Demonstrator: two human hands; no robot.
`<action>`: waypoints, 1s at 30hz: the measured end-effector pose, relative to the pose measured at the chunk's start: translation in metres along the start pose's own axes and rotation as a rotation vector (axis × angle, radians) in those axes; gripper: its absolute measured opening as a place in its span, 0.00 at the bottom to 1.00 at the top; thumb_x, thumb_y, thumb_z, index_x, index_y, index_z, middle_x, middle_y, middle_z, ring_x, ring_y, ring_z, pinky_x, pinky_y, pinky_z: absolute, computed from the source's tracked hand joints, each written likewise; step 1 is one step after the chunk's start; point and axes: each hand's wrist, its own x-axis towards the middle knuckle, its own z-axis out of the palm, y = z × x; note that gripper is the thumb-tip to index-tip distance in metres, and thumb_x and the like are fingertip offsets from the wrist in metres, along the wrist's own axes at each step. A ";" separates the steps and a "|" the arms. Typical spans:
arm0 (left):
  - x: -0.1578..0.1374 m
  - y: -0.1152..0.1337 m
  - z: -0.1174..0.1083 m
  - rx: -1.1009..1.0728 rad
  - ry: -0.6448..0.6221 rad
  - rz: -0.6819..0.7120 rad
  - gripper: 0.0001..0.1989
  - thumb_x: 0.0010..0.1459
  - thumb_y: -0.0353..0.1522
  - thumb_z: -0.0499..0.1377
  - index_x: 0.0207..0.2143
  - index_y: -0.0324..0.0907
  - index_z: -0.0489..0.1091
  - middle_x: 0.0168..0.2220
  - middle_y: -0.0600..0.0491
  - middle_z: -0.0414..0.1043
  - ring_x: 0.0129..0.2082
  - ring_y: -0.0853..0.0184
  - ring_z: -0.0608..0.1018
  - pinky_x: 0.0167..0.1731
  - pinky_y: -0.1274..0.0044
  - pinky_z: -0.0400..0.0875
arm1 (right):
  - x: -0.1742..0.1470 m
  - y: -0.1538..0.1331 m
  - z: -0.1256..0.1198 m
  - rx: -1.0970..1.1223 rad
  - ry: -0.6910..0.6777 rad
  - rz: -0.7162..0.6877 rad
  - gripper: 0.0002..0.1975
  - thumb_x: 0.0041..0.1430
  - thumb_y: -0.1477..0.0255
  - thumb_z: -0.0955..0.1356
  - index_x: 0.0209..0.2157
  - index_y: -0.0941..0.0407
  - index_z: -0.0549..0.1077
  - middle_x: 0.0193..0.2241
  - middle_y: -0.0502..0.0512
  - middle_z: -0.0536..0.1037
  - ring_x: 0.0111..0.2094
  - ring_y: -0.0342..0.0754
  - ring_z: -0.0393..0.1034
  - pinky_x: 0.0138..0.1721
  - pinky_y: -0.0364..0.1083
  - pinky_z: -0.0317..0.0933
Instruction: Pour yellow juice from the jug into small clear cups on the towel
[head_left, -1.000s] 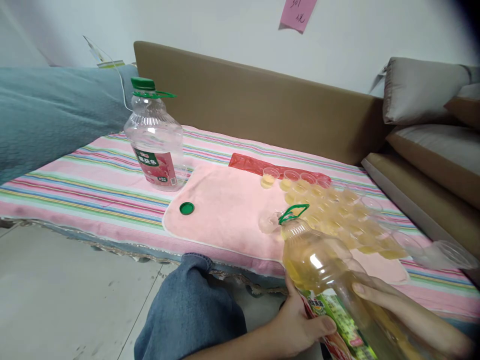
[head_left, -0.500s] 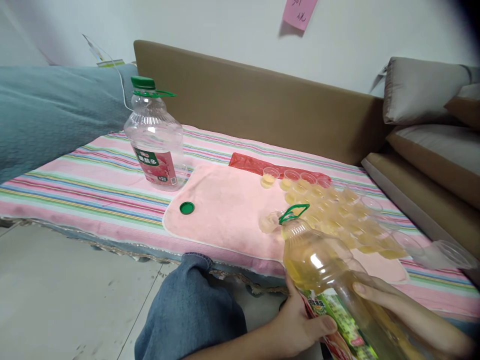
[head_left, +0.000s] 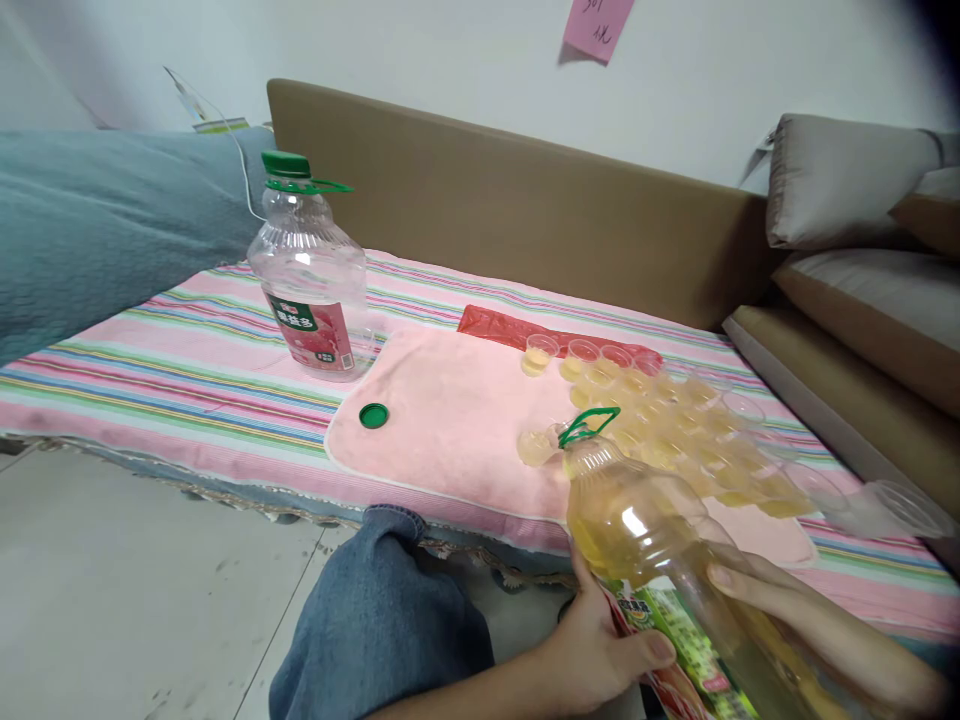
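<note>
A large clear bottle of yellow juice (head_left: 637, 515) lies tilted, its green ring handle (head_left: 589, 425) at the neck. My left hand (head_left: 600, 640) is wrapped round its lower left side by the label. On its upper right side my right hand (head_left: 765, 590) grips it, partly hidden behind the bottle. The mouth points to a small clear cup (head_left: 536, 446) on the pink mat (head_left: 450, 400); whether they touch I cannot tell. Beyond and right of the bottle stand many small plastic cups (head_left: 667, 425) with yellow liquid, crowded in rows.
An empty-looking large bottle (head_left: 307, 280) with a green cap stands at the left. A green bottle cap (head_left: 373, 415) lies on the mat. Behind the cups is a red plastic bag (head_left: 510, 325). Stacked clear cups (head_left: 892, 508) lie at the right, near cushions (head_left: 855, 180).
Liquid in the small cup at the bottle's mouth looks slightly higher. Both hands and the bottle have hardly moved.
</note>
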 end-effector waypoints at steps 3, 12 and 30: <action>0.000 -0.001 0.000 0.002 0.001 0.008 0.49 0.47 0.44 0.68 0.64 0.48 0.44 0.61 0.40 0.60 0.64 0.52 0.61 0.63 0.56 0.49 | 0.001 0.002 -0.001 0.001 0.007 -0.005 0.28 0.50 0.51 0.70 0.50 0.50 0.75 0.57 0.59 0.71 0.60 0.65 0.61 0.60 0.59 0.58; 0.000 -0.005 -0.003 -0.017 -0.009 0.018 0.48 0.48 0.42 0.68 0.64 0.50 0.44 0.64 0.40 0.56 0.63 0.52 0.62 0.63 0.56 0.50 | 0.000 0.002 0.001 0.041 0.036 -0.032 0.25 0.51 0.54 0.71 0.48 0.50 0.77 0.56 0.59 0.73 0.58 0.65 0.64 0.56 0.56 0.63; 0.001 0.001 0.001 -0.023 0.006 0.013 0.46 0.47 0.42 0.69 0.63 0.48 0.47 0.59 0.41 0.64 0.65 0.52 0.59 0.64 0.56 0.48 | -0.001 -0.006 0.004 0.068 0.019 -0.002 0.27 0.48 0.53 0.72 0.48 0.51 0.77 0.56 0.59 0.72 0.56 0.66 0.66 0.57 0.59 0.62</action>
